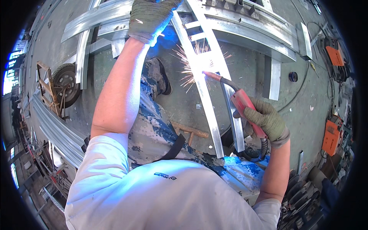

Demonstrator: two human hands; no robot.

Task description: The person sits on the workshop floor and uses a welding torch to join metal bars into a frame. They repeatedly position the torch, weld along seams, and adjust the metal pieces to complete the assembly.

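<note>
My right hand (pixel 267 118), in a green work glove, is closed around the red handle of a welding torch (pixel 242 100). The copper-coloured nozzle points left at a ladder-like metal frame (pixel 211 119) of two long rails with short crosspieces. A white glare and flying sparks (pixel 190 66) at the nozzle's tip hide the joint there. My left hand (pixel 150 21), gloved too, is at the top edge beside the frame's far part. Its fingers are partly cut off by the picture, so their grip does not show.
Long metal beams (pixel 253 32) lie across the far side under the frame. A wheel (pixel 67 85) and stacked metal profiles (pixel 57 128) are on the left. Orange machines (pixel 332 137) and cables line the right. A small dark roll (pixel 293 76) lies on the floor, and a wooden stool (pixel 191 130) is near my legs.
</note>
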